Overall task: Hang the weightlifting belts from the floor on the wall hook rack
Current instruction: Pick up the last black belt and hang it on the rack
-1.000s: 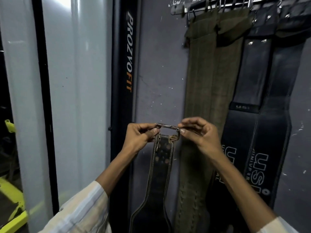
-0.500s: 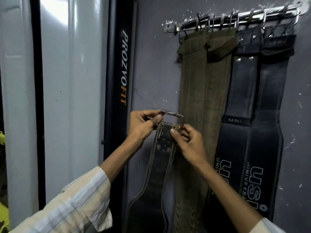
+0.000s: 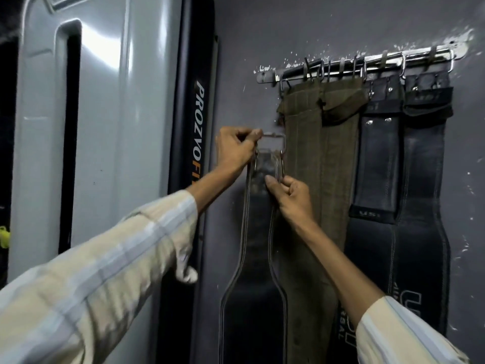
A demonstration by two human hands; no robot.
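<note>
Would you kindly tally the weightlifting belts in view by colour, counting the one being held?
Olive-green fabric belts hanging on the wall hook rack: 2
Black leather belts hanging on the rack: 2
Dark stitched leather belt held by the left hand and right hand: 1
Total: 5

A dark leather belt (image 3: pixel 253 298) is hanging vertically below the metal hook rack (image 3: pixel 367 64), buckle (image 3: pixel 273 143) uppermost. Two olive belts (image 3: pixel 315 153) and two black belts (image 3: pixel 409 179) are hanging from the rack.
</note>
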